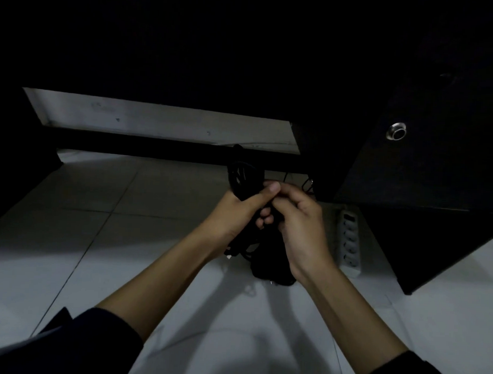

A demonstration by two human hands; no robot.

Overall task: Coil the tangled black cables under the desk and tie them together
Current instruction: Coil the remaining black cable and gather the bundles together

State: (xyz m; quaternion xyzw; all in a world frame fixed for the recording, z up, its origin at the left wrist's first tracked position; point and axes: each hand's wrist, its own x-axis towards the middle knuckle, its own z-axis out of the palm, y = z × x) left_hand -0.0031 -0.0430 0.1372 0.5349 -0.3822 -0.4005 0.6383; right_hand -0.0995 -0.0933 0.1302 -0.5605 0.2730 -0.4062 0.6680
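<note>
pinching at the neck of the cables [244,177], the right hand [300,226] has thumb and forefinger closed there; whether on a strand or a tie i cannot tell. the left hand [233,211] is wrapped round the bundle at mid-frame, loops above, loose ends hanging to the floor [102,237]. it looks light, limp and springy, so the neck seems the place to hold. a power strip [349,242] lies right.
</note>
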